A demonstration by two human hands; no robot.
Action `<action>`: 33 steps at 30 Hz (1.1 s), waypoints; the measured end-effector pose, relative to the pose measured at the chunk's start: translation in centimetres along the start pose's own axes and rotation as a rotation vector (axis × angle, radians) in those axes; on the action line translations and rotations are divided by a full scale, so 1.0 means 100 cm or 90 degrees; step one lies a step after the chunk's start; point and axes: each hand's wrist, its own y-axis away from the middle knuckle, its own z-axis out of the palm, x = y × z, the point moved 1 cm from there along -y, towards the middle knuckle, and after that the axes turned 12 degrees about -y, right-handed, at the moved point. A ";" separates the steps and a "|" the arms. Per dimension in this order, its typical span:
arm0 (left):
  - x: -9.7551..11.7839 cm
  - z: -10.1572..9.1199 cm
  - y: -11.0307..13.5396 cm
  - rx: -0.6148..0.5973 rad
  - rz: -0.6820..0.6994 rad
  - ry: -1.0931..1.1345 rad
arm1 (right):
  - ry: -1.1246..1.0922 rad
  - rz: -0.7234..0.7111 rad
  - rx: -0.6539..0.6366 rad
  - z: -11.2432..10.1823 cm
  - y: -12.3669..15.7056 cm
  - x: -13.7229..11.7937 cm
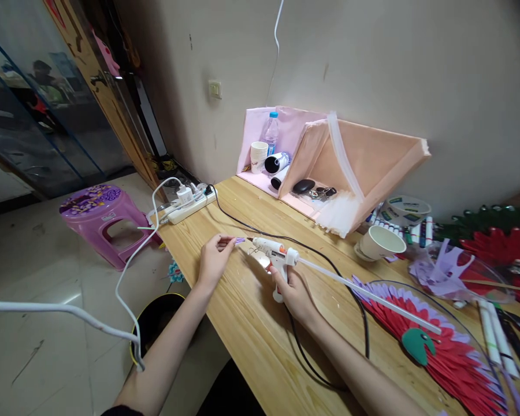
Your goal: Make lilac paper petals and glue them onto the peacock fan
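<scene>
My right hand (pixel 295 292) is wrapped round the handle of a white hot glue gun (pixel 268 249), its nozzle pointing left. A long translucent glue stick (pixel 372 296) sticks out of the gun's back end. Between the thumb and fingers of my left hand (pixel 215 257) is pinched a small folded purple piece (pixel 240 240), perhaps paper. The piece lies just left of the nozzle tip; whether they touch I cannot tell. To the right lies a fan of red and lilac folded petals (pixel 437 346) with a green shape (pixel 418 345) on it.
A black cable (pixel 325 257) loops over the wooden table (pixel 242 312). A white power strip (pixel 188 208) sits at its left end. Behind stand pink boxes (pixel 381 150) with a bottle (pixel 271 130) and paper cups. A paper cup (pixel 380 242) and markers (pixel 494 335) are at right.
</scene>
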 end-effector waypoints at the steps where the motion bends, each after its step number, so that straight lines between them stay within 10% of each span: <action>1: 0.000 0.000 0.000 0.001 0.000 -0.002 | 0.000 0.004 -0.005 0.000 0.000 0.001; 33: 0.004 0.001 0.004 -0.002 0.006 0.008 | 0.005 0.015 -0.026 -0.001 -0.001 -0.001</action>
